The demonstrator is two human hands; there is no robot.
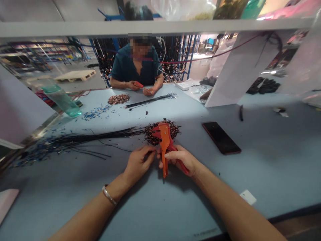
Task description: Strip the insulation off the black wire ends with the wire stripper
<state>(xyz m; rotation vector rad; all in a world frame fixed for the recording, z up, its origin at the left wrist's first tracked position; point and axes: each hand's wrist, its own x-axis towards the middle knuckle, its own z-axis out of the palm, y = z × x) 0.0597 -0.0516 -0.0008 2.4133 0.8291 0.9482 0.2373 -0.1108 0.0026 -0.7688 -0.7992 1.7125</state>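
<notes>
My right hand (179,158) is wrapped round the handles of an orange and red wire stripper (165,135), its jaws pointing away from me. Close beside it, my left hand (140,161) is closed in a pinch on a thin black wire (121,148) that trails off to the left. The fingertips of both hands nearly meet, and the wire's end is hidden there. Beyond the stripper's head lies a heap of short black and copper-coloured offcuts (150,133). A long bundle of black wires (100,135) stretches leftward from that heap, with blue ends at its far left.
A black phone (221,138) lies to the right. Across the table, a person (136,67) holds a red tool near another wire bundle (152,99) and a copper-coloured pile (118,99). A green bottle (62,100) stands at left, and a white panel (229,73) rises at right.
</notes>
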